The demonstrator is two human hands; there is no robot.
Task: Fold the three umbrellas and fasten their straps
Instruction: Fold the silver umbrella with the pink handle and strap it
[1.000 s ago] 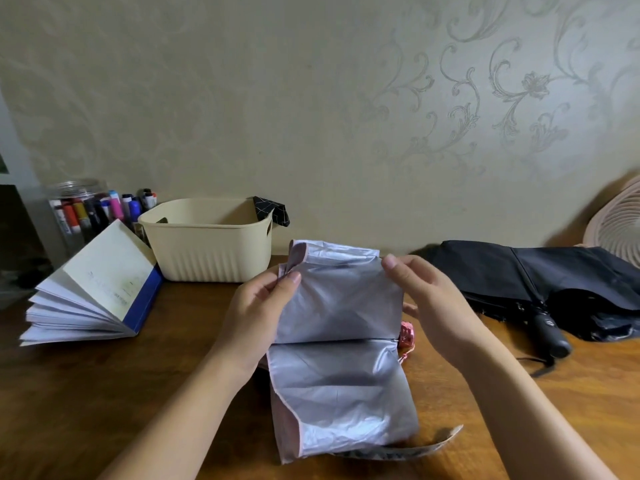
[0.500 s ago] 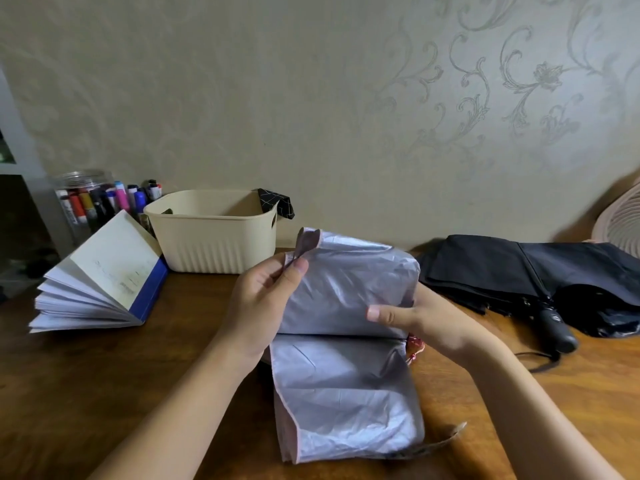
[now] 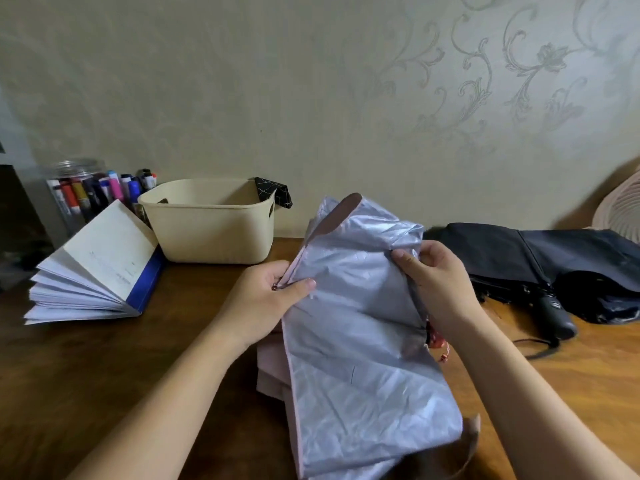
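Gathering pleats: right hand [image 3: 440, 282] hopped up, pinching the silver umbrella [image 3: 356, 341] opposite the left hand [image 3: 266, 299], pinching too. Strapping's still far off.

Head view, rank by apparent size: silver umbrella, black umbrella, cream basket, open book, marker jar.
1. silver umbrella, nearest the camera, so inflated
2. black umbrella, partly cropped
3. cream basket and open book: alike, no ranking
4. marker jar
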